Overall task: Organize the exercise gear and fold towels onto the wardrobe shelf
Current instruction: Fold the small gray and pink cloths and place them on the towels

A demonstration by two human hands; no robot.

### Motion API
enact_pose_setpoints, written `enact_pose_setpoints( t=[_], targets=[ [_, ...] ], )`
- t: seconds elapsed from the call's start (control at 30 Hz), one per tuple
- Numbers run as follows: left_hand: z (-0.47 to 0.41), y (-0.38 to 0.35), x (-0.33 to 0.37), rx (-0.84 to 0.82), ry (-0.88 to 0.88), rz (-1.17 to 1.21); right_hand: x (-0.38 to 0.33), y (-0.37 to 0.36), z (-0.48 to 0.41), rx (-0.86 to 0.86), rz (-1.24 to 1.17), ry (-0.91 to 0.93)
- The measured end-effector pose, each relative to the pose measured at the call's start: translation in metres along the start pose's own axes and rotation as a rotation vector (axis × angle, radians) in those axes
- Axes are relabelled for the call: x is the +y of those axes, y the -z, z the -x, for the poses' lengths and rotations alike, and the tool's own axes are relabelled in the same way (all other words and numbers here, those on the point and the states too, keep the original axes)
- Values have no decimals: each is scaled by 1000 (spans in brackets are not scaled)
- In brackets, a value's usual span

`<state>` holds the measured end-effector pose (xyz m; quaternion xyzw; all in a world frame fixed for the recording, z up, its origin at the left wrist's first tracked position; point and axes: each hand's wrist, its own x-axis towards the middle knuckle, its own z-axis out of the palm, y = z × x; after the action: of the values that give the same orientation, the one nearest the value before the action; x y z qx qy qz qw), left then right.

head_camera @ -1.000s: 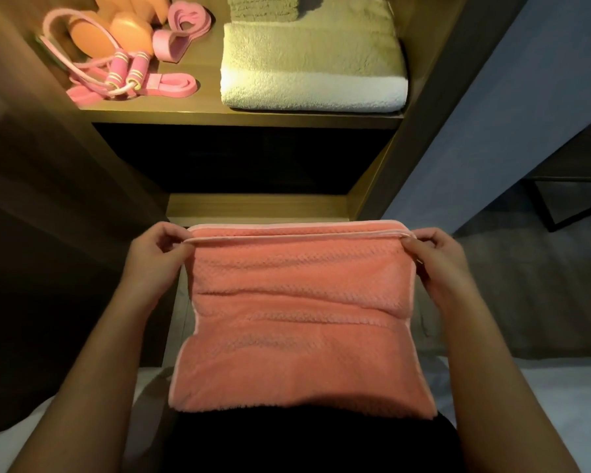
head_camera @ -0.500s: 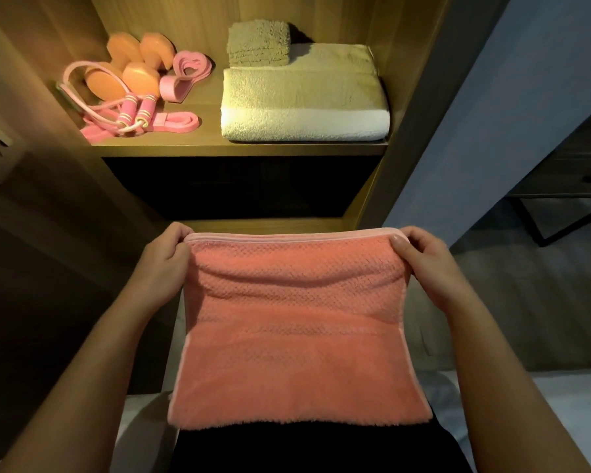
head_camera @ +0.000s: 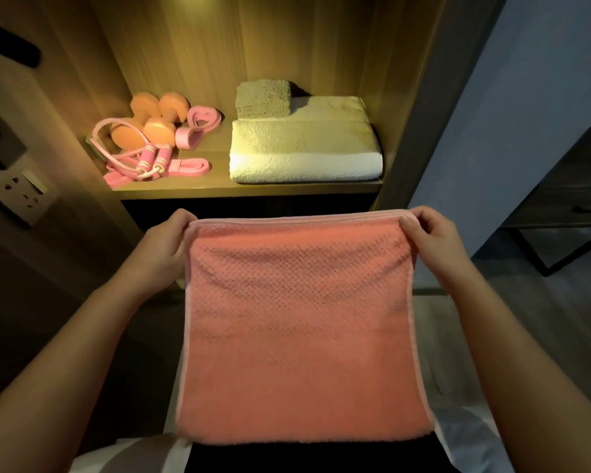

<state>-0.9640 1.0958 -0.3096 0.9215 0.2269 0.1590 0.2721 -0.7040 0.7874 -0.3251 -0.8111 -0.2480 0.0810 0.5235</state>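
Observation:
A folded salmon-pink towel (head_camera: pixel 297 322) hangs in front of me, held by its two upper corners. My left hand (head_camera: pixel 164 247) pinches the upper left corner and my right hand (head_camera: pixel 430 240) pinches the upper right one. Beyond it is the lit wooden wardrobe shelf (head_camera: pixel 219 189). On the shelf's right lies a folded cream towel (head_camera: pixel 304 148) with a small folded olive cloth (head_camera: pixel 263 99) behind it. On the left lie orange dumbbells (head_camera: pixel 151 121), a pink skipping rope (head_camera: pixel 140 158) and pink resistance bands (head_camera: pixel 198 128).
A wall socket (head_camera: pixel 24 191) sits on the dark panel to the left. A blue-grey wall (head_camera: pixel 512 97) rises on the right, with a dark metal-legged table (head_camera: pixel 567 213) beyond it. White bedding (head_camera: pixel 471 438) shows at the bottom.
Both hands have raised the pink towel, which now hangs straight and smooth. The view has tilted up, so the shelf sits lower in the frame.

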Motion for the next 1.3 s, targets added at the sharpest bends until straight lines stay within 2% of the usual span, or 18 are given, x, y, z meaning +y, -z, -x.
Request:
enact_pose_setpoints(
  t=[0.1,0.27,0.47,0.53,0.63,0.7,0.8,0.97,1.03,1.1,1.2,1.27,1.3],
  targets=[
    [-35,29,20,145,-39,-35,-31,10,-28,66,-76,85],
    [-80,79,64,280,-66,165,-91,31,-64,178,-232,208],
    [-97,102,89,249,-1,755,-115,49,-86,225,-263,273],
    [-108,93,99,430,34,691,-125,39,-89,282,-228,310],
    [-118,86,108,752,40,354,-137,31,-92,448,-126,374],
    [-122,88,104,819,-18,275,-139,33,-96,497,-47,403],
    [-131,91,94,757,-37,235,-136,35,-105,471,5,383],
    [-137,90,78,587,121,218,-126,29,-115,346,4,268],
    [-135,91,72,453,146,301,-122,27,-118,291,0,226],
    [-128,95,68,224,182,442,-119,29,-119,282,-28,205],
    [-119,106,60,-83,274,442,-112,37,-122,255,-32,173],
    [-120,105,53,-122,299,560,-109,37,-123,215,-29,156],
    [-122,101,52,-76,294,661,-109,35,-124,202,-43,157]
  ],
)
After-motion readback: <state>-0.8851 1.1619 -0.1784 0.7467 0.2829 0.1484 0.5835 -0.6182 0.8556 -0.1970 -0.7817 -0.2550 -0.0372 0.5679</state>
